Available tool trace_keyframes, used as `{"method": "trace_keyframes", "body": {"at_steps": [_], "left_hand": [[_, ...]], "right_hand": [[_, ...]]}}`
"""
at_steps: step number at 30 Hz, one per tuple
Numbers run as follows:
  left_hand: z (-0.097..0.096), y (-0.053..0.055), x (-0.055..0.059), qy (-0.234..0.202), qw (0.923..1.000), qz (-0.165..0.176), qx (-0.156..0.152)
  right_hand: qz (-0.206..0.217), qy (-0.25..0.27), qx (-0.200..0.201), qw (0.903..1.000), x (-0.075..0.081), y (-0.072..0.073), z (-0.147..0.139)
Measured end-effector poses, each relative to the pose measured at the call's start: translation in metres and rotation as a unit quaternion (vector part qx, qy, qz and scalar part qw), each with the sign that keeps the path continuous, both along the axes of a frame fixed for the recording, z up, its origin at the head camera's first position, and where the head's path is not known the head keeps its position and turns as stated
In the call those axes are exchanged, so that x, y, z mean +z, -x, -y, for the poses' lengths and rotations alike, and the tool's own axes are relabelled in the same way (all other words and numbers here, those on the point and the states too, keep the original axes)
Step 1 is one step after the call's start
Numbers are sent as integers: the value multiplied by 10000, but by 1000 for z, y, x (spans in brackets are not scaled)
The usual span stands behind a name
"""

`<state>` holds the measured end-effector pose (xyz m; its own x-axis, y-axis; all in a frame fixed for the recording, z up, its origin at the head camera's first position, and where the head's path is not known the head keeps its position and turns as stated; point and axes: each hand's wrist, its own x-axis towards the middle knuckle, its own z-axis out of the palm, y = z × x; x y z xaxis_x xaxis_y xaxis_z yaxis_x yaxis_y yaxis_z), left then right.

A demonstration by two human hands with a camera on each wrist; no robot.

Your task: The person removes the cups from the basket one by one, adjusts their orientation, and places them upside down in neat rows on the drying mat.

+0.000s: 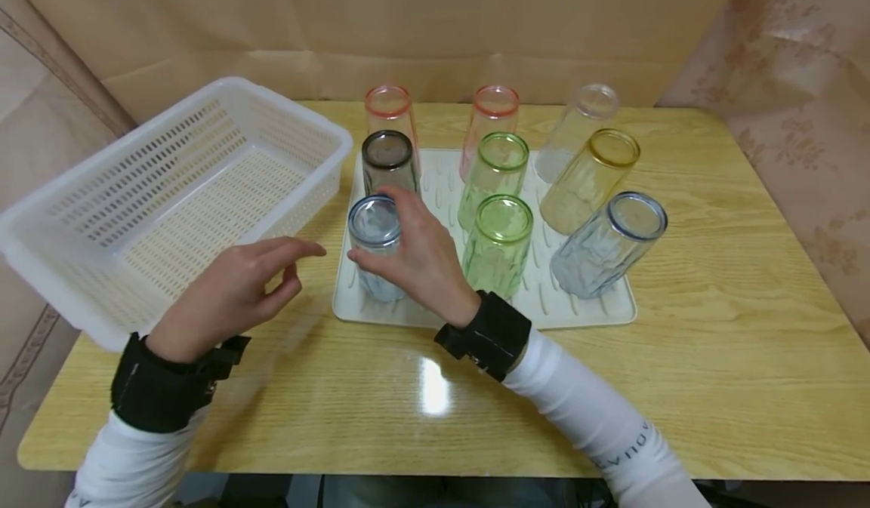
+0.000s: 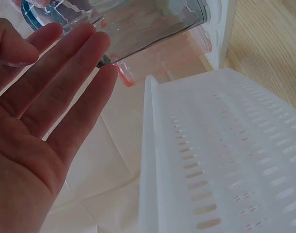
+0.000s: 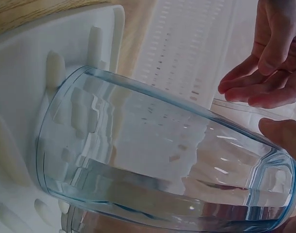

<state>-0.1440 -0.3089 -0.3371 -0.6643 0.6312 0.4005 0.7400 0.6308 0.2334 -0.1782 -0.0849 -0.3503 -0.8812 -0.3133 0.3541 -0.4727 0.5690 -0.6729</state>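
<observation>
Upside down at the front left of the white ribbed tray (image 1: 435, 313) stands a pale blue glass tumbler (image 1: 376, 274). My right hand (image 1: 424, 255) holds it near its upturned base, thumb on the near side and fingers at the back. In the right wrist view the rim of the blue tumbler (image 3: 138, 160) rests on the tray. My left hand (image 1: 234, 293) hovers beside the basket, left of that tumbler, with nothing in it. Its fingers (image 2: 73, 80) are extended in the left wrist view.
A white perforated basket (image 1: 299, 217) stands at the left. Other upturned tumblers are on the tray: a grey one (image 1: 390, 164) and a red one (image 1: 393, 108) behind, two green ones (image 1: 499, 255) in the middle, and yellow (image 1: 584, 183), blue (image 1: 605, 247) and clear (image 1: 578, 134) ones at right.
</observation>
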Motion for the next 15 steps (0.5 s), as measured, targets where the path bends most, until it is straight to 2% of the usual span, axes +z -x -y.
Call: {"method": "trace_keyframes", "body": {"at_steps": [4, 9, 15], "left_hand": [[-1, 1, -1, -51, 9998, -185, 47], [-7, 3, -2, -40, 9985, -441, 324], [-17, 8, 3, -237, 9966, -520, 598]], "right_hand": [[-1, 4, 78, 10000, -2, 2, 1], [-59, 26, 190, 9998, -6, 0, -2], [-251, 105, 296, 9992, -3, -2, -6]]}}
